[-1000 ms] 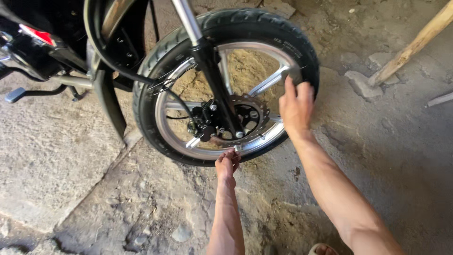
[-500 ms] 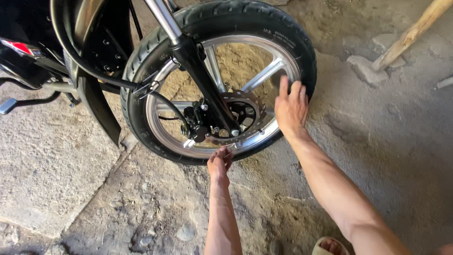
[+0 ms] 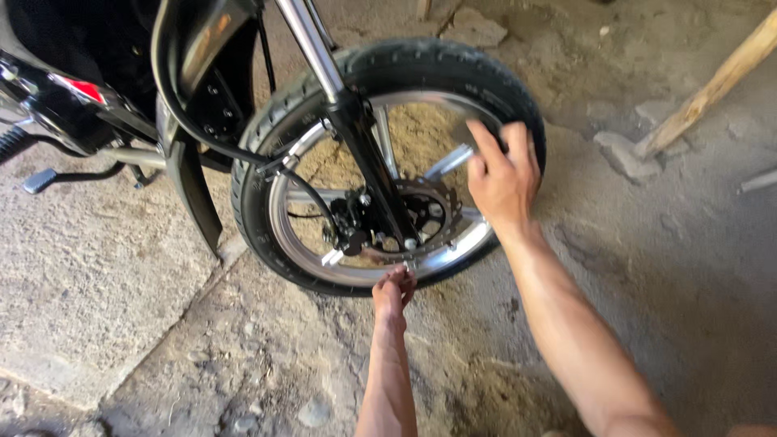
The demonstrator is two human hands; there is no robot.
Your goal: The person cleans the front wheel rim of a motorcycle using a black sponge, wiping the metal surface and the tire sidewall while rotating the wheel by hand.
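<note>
1. Front wheel [image 3: 388,166] of a motorcycle stands upright on the concrete floor [image 3: 121,267], held in the fork leg [image 3: 356,129]. It lies straight ahead of the person, and both hands reach forward to it.
2. Right hand [image 3: 502,174] is at the wheel's right side, over the tyre [image 3: 453,57] and the silver rim [image 3: 461,247]. Fingers are loosely spread and partly curled against the tyre edge; it holds nothing loose. Blurred, so I cannot tell how firm the grip is.
3. Left hand [image 3: 393,291] is at the bottom of the wheel, fingertips bunched narrow and touching the lower rim near a small silver stub, just below the brake caliper [image 3: 352,222] and brake disc [image 3: 425,210]. Whether it pinches something small cannot be told.
4. Left hand is nearer the hub area; right hand is higher and further out.
5. A wooden stick [image 3: 712,85] lies well apart at upper right, with stones [image 3: 619,146] near it.
</note>
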